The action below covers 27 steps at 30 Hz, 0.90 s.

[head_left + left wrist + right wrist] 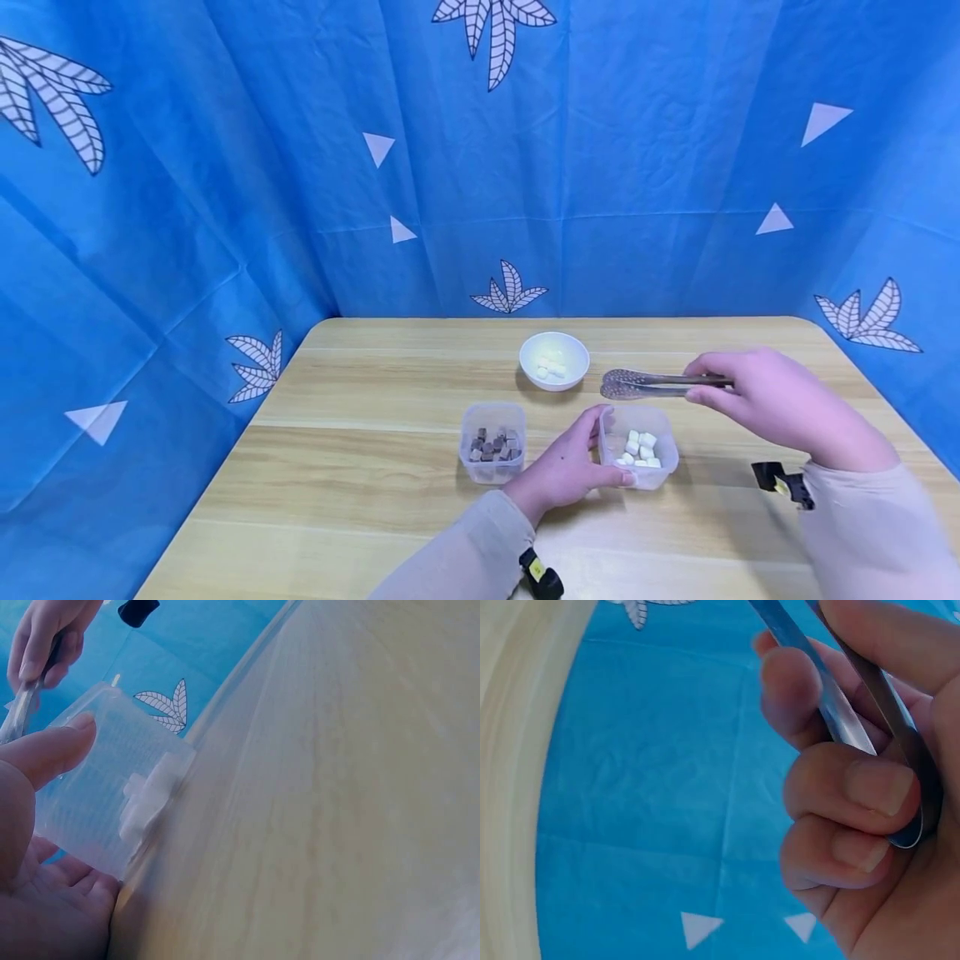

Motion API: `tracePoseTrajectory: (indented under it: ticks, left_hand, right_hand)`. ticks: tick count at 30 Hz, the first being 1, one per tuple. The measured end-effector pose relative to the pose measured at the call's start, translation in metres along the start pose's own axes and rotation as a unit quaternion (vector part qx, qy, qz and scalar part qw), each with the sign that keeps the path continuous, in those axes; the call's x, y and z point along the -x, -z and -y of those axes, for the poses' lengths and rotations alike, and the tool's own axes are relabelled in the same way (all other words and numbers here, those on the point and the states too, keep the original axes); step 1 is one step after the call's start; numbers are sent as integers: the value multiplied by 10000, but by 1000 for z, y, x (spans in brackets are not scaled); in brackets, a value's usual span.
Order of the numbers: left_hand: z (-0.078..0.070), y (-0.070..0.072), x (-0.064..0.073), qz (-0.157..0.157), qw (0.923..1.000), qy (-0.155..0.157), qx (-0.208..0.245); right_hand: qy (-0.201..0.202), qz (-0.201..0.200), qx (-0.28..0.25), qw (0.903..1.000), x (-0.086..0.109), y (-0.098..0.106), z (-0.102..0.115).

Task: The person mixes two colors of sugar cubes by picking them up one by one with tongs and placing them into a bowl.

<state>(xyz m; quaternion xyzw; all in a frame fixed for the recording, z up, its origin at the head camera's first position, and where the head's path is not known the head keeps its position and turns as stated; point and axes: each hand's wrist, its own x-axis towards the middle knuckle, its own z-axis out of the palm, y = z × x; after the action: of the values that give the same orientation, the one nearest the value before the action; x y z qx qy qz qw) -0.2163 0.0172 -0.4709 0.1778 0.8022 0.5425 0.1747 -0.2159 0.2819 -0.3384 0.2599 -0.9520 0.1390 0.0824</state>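
My left hand [566,462] grips a translucent plastic container [651,479], thumb on its near side and fingers at its far left corner. White cubes [640,446] lie inside it; the left wrist view shows them as a pale cluster [150,795] through the wall. In my right hand [772,400] are metal tongs [652,383], raised above the container's far edge with perforated ends pointing left. No cube shows between those ends. The right wrist view shows fingers curled around the tongs' arms [840,712].
A white bowl [531,372] with several pale pieces stands behind the container. Left of my left hand is another translucent container [492,477] holding brown cubes [495,447]. Everything stands on a wooden table [360,467], with a blue patterned curtain [637,167] behind.
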Motion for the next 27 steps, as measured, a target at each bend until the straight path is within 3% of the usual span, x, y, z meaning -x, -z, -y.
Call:
tracePoseTrajectory:
  ticks: [6,16,27]
  left_hand:
    - [0,0,-1,-28,10000,-31,-17]
    - [0,-1,0,21,10000,45,51]
    - [0,-1,-1,39,9999,6,146]
  right_hand:
    - [-124,449,147,9988,12,6,4]
    - [-127,994,183,9948,12,-3,11]
    - [-204,1290,170,9913,9,-15,13]
